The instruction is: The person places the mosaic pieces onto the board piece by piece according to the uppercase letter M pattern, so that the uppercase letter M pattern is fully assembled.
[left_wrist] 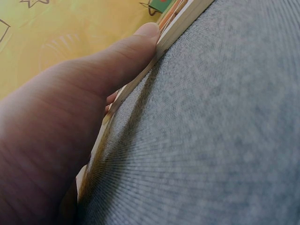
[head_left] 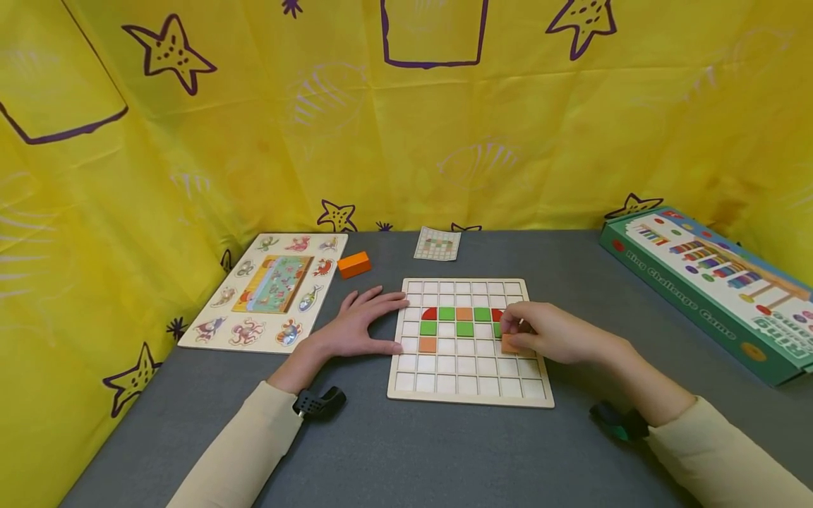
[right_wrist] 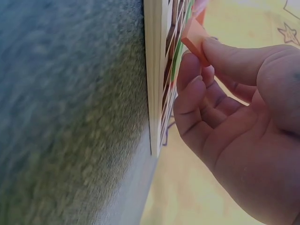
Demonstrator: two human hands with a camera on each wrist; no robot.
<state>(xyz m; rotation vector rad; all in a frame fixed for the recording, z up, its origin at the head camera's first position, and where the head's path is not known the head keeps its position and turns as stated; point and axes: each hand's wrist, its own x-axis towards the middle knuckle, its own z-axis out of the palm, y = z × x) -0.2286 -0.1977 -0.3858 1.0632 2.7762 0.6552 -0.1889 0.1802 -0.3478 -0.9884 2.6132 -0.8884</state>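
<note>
A wooden grid board (head_left: pixel 468 400) lies on the grey table, with red, green and orange tiles set in its upper cells. My right hand (head_left: pixel 559 335) pinches an orange tile (right_wrist: pixel 191 36) between thumb and fingers, over the board's right side. In the right wrist view, that tile is tilted near the board's surface. My left hand (head_left: pixel 362 324) has its fingers spread, with fingertips and thumb touching the board's left edge. The left wrist view shows the thumb (left_wrist: pixel 124 58) lying against the wooden rim.
A sea-animal puzzle board (head_left: pixel 209 300) and an orange block (head_left: pixel 353 264) are at the left. Behind the grid stands or lies a small pattern card (head_left: pixel 437 243). A green game box (head_left: pixel 711 289) sits at the right. Yellow cloth (head_left: pixel 406 155) hangs behind the table.
</note>
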